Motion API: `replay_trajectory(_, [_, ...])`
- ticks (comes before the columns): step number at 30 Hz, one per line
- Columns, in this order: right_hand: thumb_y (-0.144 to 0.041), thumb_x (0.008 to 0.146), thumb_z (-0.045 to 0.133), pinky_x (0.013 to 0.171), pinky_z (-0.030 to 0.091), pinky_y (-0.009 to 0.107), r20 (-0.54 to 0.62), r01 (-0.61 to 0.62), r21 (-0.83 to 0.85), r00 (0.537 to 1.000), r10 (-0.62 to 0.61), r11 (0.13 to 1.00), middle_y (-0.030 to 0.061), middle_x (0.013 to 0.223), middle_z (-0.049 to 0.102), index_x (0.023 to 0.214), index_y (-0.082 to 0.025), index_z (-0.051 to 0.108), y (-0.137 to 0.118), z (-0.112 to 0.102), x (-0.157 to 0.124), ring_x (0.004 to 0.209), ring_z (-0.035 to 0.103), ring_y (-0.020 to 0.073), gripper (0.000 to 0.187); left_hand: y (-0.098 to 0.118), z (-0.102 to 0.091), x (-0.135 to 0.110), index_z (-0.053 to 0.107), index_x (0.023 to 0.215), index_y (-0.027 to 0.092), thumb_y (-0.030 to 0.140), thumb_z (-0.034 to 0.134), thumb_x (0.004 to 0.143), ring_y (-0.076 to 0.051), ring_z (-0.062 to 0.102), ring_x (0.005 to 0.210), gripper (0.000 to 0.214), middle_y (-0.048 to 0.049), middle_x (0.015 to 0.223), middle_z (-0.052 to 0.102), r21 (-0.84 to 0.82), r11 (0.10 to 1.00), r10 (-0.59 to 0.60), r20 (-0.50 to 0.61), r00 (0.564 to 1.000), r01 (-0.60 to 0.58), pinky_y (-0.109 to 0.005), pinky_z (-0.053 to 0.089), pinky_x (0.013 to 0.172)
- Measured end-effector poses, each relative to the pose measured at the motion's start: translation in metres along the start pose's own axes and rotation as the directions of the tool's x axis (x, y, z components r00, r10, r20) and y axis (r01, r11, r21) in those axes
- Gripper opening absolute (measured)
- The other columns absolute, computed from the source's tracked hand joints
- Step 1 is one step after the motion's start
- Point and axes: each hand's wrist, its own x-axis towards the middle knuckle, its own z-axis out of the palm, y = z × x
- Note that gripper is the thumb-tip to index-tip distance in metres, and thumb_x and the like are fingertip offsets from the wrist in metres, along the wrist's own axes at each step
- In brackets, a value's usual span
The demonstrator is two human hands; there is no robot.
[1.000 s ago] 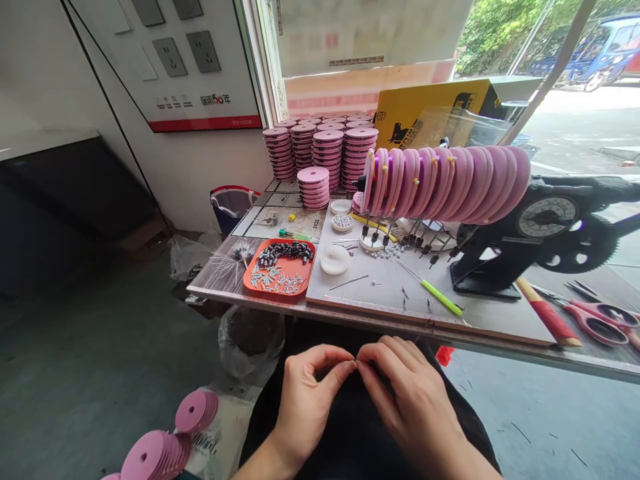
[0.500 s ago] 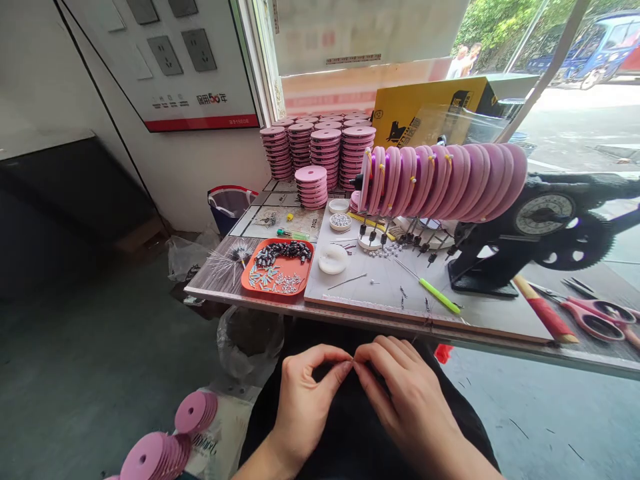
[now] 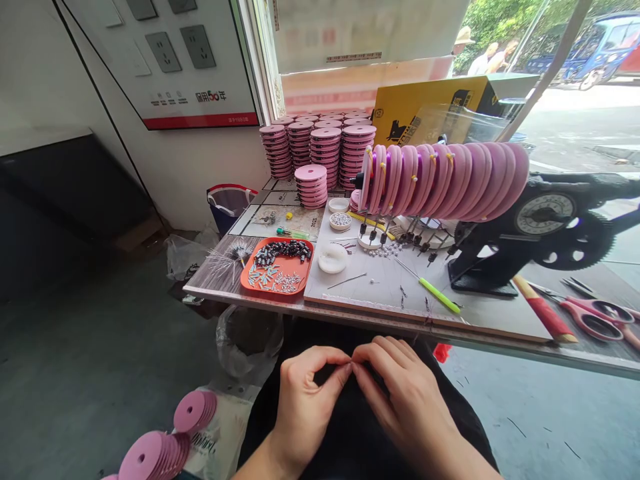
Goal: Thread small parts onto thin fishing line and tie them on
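The left hand [image 3: 310,393] and the right hand [image 3: 406,393] were held above the lap, just short of the near edge of the worktop [image 3: 213,285]. In each grip, thumb and forefinger were pinched together, and the two pairs of fingertips were brought to meet. Whether anything was held could not be told; any piece at that meeting point was too small or too well hidden to be seen.

How far the handwork had been carried was therefore left unclear, though it was judged to be midway, with neither pinch released. On the far side, stacks of pink discs [image 3: 311,190] were set out, apparently finished or stored. On the black stand [image 3: 487,270] to the right, a row of pink discs [image 3: 450,183] was mounted; yellow ties [image 3: 414,179] were seen chiefly toward its left end, so the row was judged part-done. Plenty was left unused: black pieces [image 3: 283,251] and silver bits [image 3: 287,283] were spread in the orange tray [image 3: 245,280] at left.
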Motion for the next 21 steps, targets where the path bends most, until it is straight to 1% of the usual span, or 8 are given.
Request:
replay_trajectory(4, [-0.016,0.090,0.041,0.055,0.040,0.027,0.013,-0.020,0.052,1.000,0.020,0.998,0.0008,0.067,0.058,0.077,-0.019,0.053,0.0009,-0.0006,-0.0007,0.057,0.053,0.0150,0.018,-0.0005,0.0010,0.0025,0.071,0.068,0.018,0.026,0.069,0.071,-0.019,0.065,0.068,0.009,-0.0029,0.070,0.072,-0.090,0.993,-0.076,0.014,0.997,0.077,-0.024,0.049,0.066])
replay_trajectory(8, [-0.016,0.090,0.042,0.054,0.040,0.026,0.003,-0.019,0.053,1.000,0.019,0.998,0.0002,0.065,0.058,0.075,-0.019,0.053,0.0001,-0.0022,-0.0003,0.056,0.053,0.0145,0.018,0.0001,0.0005,0.0035,0.071,0.066,0.018,0.025,0.070,0.068,-0.018,0.064,0.067,0.008,-0.0025,0.068,0.072,-0.129,0.985,-0.110,0.014,0.994,0.111,-0.024,0.048,0.066])
replay_trajectory(12, [-0.016,0.090,0.042,0.054,0.039,0.026,0.000,-0.013,0.051,1.000,0.013,0.999,-0.0001,0.064,0.057,0.074,-0.019,0.053,-0.0012,-0.0020,0.0004,0.056,0.052,0.0140,0.020,0.0000,-0.0002,0.0027,0.070,0.064,0.017,0.023,0.070,0.067,-0.017,0.063,0.067,0.007,-0.0022,0.067,0.071,-0.143,0.984,-0.107,0.008,0.994,0.107,-0.023,0.048,0.066])
replay_trajectory(21, [-0.015,0.088,0.042,0.056,0.037,0.027,0.033,-0.031,0.057,0.999,0.029,0.998,-0.0002,0.065,0.057,0.074,-0.018,0.053,0.0002,0.0021,-0.0017,0.057,0.051,0.0146,0.018,-0.0063,0.0014,0.0016,0.070,0.066,0.017,0.020,0.069,0.068,-0.018,0.065,0.070,0.004,-0.0026,0.070,0.072,-0.130,0.990,-0.053,-0.013,0.999,0.051,-0.024,0.050,0.068])
